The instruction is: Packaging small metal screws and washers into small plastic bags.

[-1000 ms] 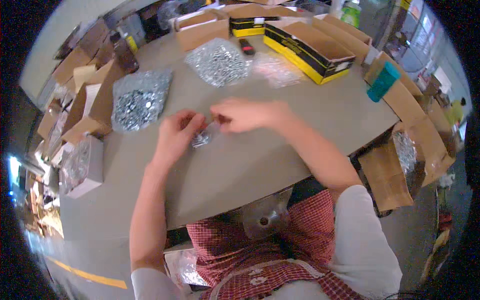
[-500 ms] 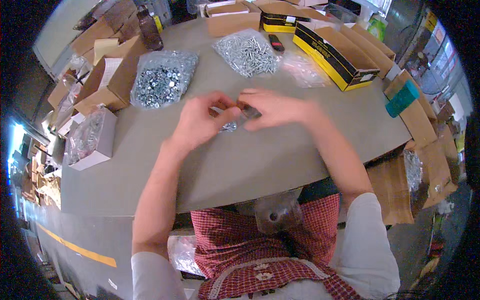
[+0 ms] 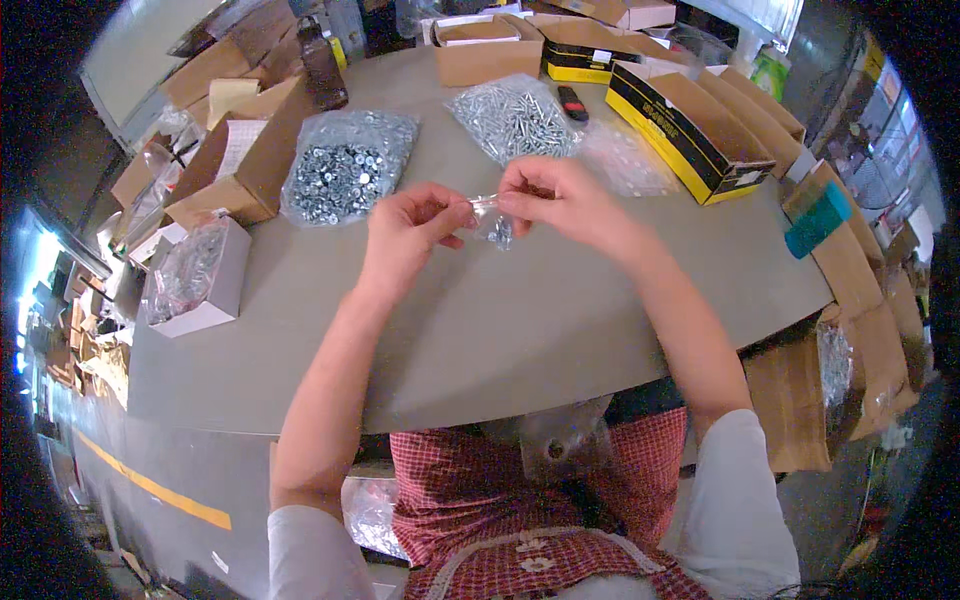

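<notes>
Both left hand [image 3: 412, 228] and right hand [image 3: 562, 197] pinch the bag [image 3: 499, 232] at its top; sealing seems the step, next needing even pressure.

Sm clr bag [image 3: 489, 214], shiny metal pcs [image 3: 500, 236] at btm, top edge pinched

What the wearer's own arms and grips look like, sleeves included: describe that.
The left grip and right grip are bare hands without gloves. Neither wrist shows a watch or bracelet. The left sleeve and right sleeve are short, whitish and plain, leaving both forearms uncovered.
</notes>
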`<move>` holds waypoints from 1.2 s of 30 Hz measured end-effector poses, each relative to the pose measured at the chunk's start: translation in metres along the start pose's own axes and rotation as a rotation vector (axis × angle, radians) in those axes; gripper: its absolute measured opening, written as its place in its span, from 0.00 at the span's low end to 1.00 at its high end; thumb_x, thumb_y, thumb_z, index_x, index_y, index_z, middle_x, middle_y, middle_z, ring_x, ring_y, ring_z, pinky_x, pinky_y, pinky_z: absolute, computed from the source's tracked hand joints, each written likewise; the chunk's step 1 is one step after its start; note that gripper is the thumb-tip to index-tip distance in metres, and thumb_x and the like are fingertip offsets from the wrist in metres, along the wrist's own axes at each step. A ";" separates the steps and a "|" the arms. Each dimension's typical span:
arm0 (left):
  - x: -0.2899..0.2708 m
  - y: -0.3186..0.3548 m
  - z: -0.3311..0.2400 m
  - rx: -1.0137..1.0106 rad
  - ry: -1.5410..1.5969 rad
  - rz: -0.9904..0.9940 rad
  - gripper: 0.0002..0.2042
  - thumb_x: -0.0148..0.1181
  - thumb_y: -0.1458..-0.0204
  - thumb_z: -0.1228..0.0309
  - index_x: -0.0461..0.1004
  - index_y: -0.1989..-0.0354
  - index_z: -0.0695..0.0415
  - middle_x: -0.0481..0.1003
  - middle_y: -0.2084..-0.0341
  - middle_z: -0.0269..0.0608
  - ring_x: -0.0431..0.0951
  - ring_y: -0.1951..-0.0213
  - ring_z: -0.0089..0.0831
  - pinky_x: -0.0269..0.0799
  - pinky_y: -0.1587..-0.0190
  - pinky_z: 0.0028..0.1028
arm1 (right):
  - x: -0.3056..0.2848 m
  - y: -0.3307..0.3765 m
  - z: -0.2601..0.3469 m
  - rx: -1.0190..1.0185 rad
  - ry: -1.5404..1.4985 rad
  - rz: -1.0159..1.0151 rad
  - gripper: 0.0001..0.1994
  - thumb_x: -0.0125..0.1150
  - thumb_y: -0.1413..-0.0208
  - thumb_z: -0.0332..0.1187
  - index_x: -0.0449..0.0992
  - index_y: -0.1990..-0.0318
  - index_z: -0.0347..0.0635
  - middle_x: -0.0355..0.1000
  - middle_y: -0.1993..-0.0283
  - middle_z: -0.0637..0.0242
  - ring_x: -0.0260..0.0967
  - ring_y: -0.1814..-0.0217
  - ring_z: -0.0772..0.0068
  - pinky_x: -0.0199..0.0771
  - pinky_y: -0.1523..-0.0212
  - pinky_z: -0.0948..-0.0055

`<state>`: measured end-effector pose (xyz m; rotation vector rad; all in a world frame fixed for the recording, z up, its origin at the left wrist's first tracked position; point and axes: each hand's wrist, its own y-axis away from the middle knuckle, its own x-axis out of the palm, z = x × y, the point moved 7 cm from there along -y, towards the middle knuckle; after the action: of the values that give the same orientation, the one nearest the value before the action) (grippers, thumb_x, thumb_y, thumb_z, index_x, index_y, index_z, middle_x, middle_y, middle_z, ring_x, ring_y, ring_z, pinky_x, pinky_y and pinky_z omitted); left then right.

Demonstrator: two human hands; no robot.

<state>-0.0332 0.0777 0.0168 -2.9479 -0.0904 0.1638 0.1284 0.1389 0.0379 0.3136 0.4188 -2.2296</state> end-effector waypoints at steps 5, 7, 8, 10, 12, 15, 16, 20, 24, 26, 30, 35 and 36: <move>0.004 0.004 -0.005 0.108 -0.201 -0.022 0.04 0.61 0.44 0.74 0.76 0.64 0.62 0.79 0.69 0.37 0.78 0.66 0.23 0.75 0.62 0.25 | 0.004 0.000 0.005 -0.181 0.281 -0.048 0.07 0.61 0.42 0.31 0.73 0.63 0.38 0.72 0.66 0.70 0.71 0.61 0.78 0.71 0.57 0.74; 0.010 0.005 -0.009 0.156 -0.275 -0.010 0.04 0.61 0.45 0.75 0.76 0.65 0.62 0.79 0.70 0.36 0.78 0.66 0.23 0.74 0.62 0.24 | 0.006 0.002 0.014 -0.394 0.388 -0.112 0.11 0.65 0.46 0.37 0.75 0.64 0.38 0.77 0.67 0.62 0.75 0.64 0.67 0.75 0.59 0.65; 0.011 0.006 -0.010 0.172 -0.233 -0.024 0.04 0.61 0.46 0.75 0.76 0.67 0.63 0.79 0.73 0.36 0.77 0.69 0.21 0.73 0.64 0.23 | 0.007 0.001 0.012 -0.393 0.384 -0.114 0.11 0.65 0.46 0.37 0.75 0.64 0.38 0.77 0.67 0.62 0.75 0.64 0.67 0.75 0.59 0.65; 0.011 0.007 -0.010 0.186 -0.192 -0.037 0.04 0.61 0.47 0.75 0.76 0.69 0.64 0.79 0.76 0.36 0.77 0.71 0.18 0.72 0.66 0.21 | 0.012 -0.002 0.004 -0.297 0.347 -0.041 0.11 0.64 0.46 0.37 0.76 0.63 0.39 0.77 0.66 0.60 0.76 0.62 0.64 0.75 0.57 0.65; 0.011 0.007 -0.010 0.175 -0.193 -0.025 0.04 0.61 0.47 0.75 0.76 0.68 0.64 0.79 0.75 0.37 0.77 0.70 0.19 0.72 0.65 0.21 | 0.014 0.000 0.004 -0.253 0.329 -0.018 0.10 0.62 0.45 0.35 0.74 0.63 0.38 0.75 0.65 0.64 0.72 0.60 0.70 0.72 0.55 0.69; 0.011 0.007 -0.011 0.134 -0.015 -0.015 0.04 0.60 0.47 0.76 0.76 0.68 0.64 0.79 0.73 0.38 0.78 0.68 0.21 0.73 0.63 0.22 | 0.014 0.003 0.015 -0.254 0.285 -0.012 0.08 0.61 0.44 0.32 0.73 0.63 0.37 0.72 0.64 0.69 0.69 0.58 0.76 0.68 0.53 0.73; 0.008 0.005 -0.011 0.132 -0.014 -0.017 0.04 0.60 0.47 0.76 0.76 0.68 0.64 0.79 0.73 0.38 0.78 0.68 0.21 0.73 0.63 0.22 | 0.013 0.004 0.021 -0.301 0.259 -0.032 0.08 0.60 0.44 0.32 0.73 0.62 0.37 0.72 0.64 0.70 0.69 0.58 0.77 0.68 0.54 0.74; 0.000 0.001 -0.008 0.017 0.168 -0.031 0.06 0.57 0.44 0.70 0.74 0.67 0.60 0.77 0.70 0.37 0.78 0.66 0.26 0.75 0.59 0.28 | -0.012 0.002 0.017 -0.213 0.261 -0.105 0.08 0.61 0.43 0.33 0.74 0.62 0.39 0.72 0.64 0.73 0.68 0.60 0.80 0.68 0.55 0.76; 0.003 0.000 0.004 -0.167 0.421 -0.011 0.07 0.55 0.43 0.71 0.74 0.68 0.62 0.78 0.71 0.39 0.80 0.67 0.28 0.78 0.59 0.30 | -0.017 -0.003 -0.008 -0.057 0.033 -0.127 0.08 0.61 0.41 0.36 0.75 0.61 0.40 0.73 0.65 0.73 0.69 0.60 0.82 0.69 0.56 0.78; -0.002 -0.001 0.007 -0.164 0.473 -0.012 0.07 0.55 0.43 0.71 0.74 0.67 0.62 0.77 0.70 0.39 0.80 0.66 0.28 0.79 0.58 0.31 | -0.009 -0.002 0.002 -0.053 -0.078 -0.142 0.09 0.61 0.40 0.36 0.75 0.61 0.40 0.73 0.65 0.72 0.70 0.59 0.82 0.69 0.56 0.78; -0.005 -0.006 0.008 -0.155 0.550 -0.010 0.08 0.55 0.42 0.70 0.73 0.62 0.62 0.77 0.68 0.39 0.79 0.63 0.28 0.78 0.56 0.31 | 0.011 0.000 -0.004 0.124 -0.183 0.030 0.09 0.59 0.39 0.35 0.75 0.62 0.38 0.73 0.66 0.71 0.73 0.63 0.79 0.73 0.57 0.76; 0.000 -0.004 0.015 -0.133 0.477 -0.014 0.11 0.52 0.40 0.64 0.72 0.58 0.58 0.75 0.63 0.35 0.76 0.58 0.29 0.76 0.54 0.31 | 0.015 -0.001 0.009 0.040 -0.200 0.021 0.08 0.59 0.39 0.34 0.75 0.62 0.38 0.74 0.66 0.71 0.74 0.68 0.77 0.74 0.61 0.74; 0.003 -0.002 0.017 -0.146 0.477 -0.019 0.12 0.52 0.40 0.63 0.72 0.57 0.58 0.75 0.62 0.35 0.76 0.57 0.28 0.75 0.55 0.31 | 0.014 -0.001 0.006 0.044 -0.175 0.011 0.08 0.59 0.40 0.34 0.75 0.62 0.38 0.74 0.66 0.71 0.74 0.66 0.77 0.74 0.60 0.74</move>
<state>-0.0324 0.0827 0.0005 -3.0343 -0.0633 -0.5689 0.1181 0.1276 0.0381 0.1416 0.2738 -2.2356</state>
